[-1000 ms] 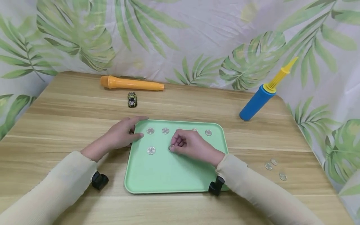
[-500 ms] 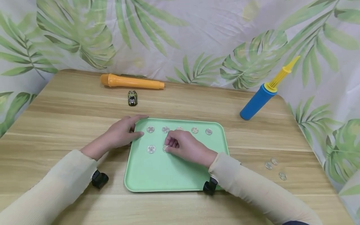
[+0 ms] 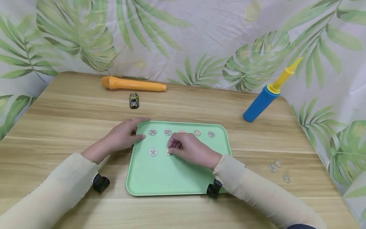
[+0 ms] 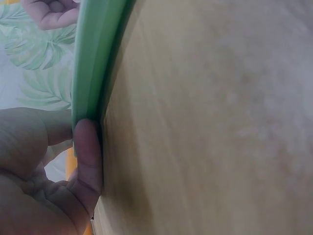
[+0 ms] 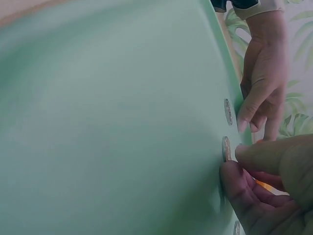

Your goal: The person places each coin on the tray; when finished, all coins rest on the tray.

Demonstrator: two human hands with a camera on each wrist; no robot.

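A light green tray (image 3: 160, 178) lies on the wooden table. My left hand (image 3: 123, 135) grips its upper left corner, thumb over the rim; in the left wrist view a finger lies along the tray's outer side (image 4: 90, 73). Silver coins are spread over the tray: a top row of several, and below it one coin (image 3: 153, 152) at left. To the right of that one, my right hand (image 3: 190, 149) has thumb and fingertips at another coin (image 3: 168, 151), which appears flat on the tray. The right wrist view shows this coin (image 5: 226, 148) partly covered by the fingertips.
Three coins (image 3: 272, 168) lie on the table right of the tray. Behind the tray are a small toy car (image 3: 133, 100) and an orange toy microphone (image 3: 134, 84). A blue and yellow hand pump (image 3: 261, 103) stands tilted at the back right. Leaf-patterned cloth hangs behind the table.
My right hand has moved slightly left with the coin, and the coin now sits beside the first one in the second row. The left hand has stayed at the tray's corner.
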